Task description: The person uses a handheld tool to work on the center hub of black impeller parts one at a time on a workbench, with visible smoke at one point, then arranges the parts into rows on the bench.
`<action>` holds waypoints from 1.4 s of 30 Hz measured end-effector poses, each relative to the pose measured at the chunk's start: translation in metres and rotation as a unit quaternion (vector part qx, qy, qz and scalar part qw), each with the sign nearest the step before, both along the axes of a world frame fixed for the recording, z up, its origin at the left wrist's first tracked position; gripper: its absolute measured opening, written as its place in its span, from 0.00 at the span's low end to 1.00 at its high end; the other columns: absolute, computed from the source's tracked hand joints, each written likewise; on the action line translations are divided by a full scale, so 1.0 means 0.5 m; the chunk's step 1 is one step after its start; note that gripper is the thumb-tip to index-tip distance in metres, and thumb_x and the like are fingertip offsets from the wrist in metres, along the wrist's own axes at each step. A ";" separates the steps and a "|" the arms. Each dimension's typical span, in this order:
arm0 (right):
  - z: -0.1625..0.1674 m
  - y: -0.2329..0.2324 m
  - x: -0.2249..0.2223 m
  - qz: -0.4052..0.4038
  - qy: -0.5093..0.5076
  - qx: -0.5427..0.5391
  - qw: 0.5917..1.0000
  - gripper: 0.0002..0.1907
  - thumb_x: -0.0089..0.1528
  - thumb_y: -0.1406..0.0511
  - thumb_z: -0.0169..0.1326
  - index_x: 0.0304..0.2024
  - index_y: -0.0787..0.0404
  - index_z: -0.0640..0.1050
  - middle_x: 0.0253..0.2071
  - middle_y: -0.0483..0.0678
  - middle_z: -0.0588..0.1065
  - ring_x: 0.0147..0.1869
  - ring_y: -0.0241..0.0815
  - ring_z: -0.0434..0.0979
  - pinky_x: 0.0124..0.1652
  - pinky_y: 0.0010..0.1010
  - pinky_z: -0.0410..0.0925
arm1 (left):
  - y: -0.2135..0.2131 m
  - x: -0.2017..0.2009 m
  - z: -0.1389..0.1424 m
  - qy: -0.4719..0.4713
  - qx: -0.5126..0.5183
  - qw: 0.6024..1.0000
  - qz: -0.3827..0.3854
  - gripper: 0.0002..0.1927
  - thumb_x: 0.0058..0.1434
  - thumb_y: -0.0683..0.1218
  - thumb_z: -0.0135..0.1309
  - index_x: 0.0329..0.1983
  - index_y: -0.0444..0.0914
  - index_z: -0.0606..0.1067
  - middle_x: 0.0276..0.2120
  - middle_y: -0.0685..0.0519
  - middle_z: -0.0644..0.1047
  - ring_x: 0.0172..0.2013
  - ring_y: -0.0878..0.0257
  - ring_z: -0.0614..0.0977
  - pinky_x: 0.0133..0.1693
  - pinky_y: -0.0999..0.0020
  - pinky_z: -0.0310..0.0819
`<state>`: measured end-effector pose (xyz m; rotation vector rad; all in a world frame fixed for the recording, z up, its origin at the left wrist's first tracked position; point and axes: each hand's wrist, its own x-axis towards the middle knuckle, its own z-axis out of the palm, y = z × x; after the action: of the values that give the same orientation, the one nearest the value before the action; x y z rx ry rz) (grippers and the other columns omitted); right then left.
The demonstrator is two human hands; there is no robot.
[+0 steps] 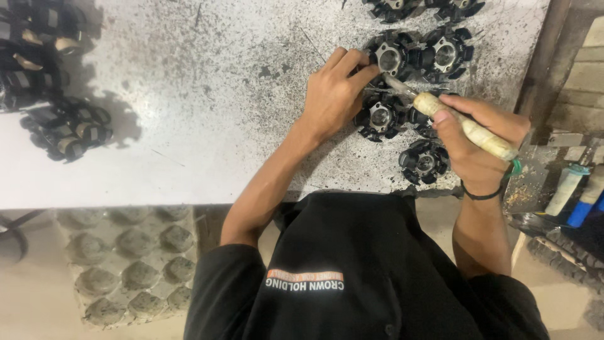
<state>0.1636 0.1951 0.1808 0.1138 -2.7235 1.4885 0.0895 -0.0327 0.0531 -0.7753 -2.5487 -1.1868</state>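
My left hand (335,88) rests on a black star-shaped stator core (390,58) with a round metal centre and steadies it on the white worktable (189,126). My right hand (476,143) grips the pale wooden handle of a hand tool (469,128). The tool's metal tip points up-left and reaches the core under my left fingers. Several more black cores lie close by, one (380,118) just below my left hand and one (425,162) beside my right wrist.
More wound black cores with tan tape (69,129) lie at the table's left edge. A grey moulded tray (129,264) sits below the table. Bottles and a blue-capped tube (576,192) stand in a cluttered bin at the right.
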 end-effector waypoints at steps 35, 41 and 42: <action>-0.085 -0.021 -0.107 -0.027 0.101 -0.082 0.991 0.11 0.69 0.74 0.61 0.55 0.71 0.80 0.50 0.56 0.77 0.49 0.41 0.76 0.49 0.27 0.69 | 0.030 -0.140 -0.027 0.027 0.081 0.986 0.140 0.13 0.58 0.37 0.61 0.45 0.43 0.81 0.42 0.58 0.78 0.44 0.59 0.81 0.40 0.62 0.78; -0.086 0.000 -0.109 -0.017 0.130 -0.060 0.990 0.10 0.70 0.73 0.62 0.54 0.69 0.81 0.46 0.56 0.80 0.43 0.42 0.77 0.41 0.26 0.69 | 0.026 -0.139 -0.007 0.057 0.116 0.981 0.144 0.14 0.60 0.37 0.60 0.48 0.43 0.79 0.44 0.55 0.77 0.45 0.56 0.81 0.44 0.60 0.79; -0.091 0.009 -0.104 -0.032 0.133 -0.084 0.987 0.10 0.69 0.73 0.62 0.52 0.68 0.80 0.46 0.57 0.80 0.41 0.43 0.78 0.40 0.27 0.70 | 0.020 -0.135 0.002 0.050 0.127 0.979 0.151 0.12 0.62 0.37 0.60 0.48 0.42 0.79 0.43 0.54 0.77 0.44 0.57 0.81 0.42 0.62 0.79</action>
<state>0.1118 0.1998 0.1353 0.2022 -2.3633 1.5512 0.0220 -0.0228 0.0542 -0.3644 -2.2716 -1.2968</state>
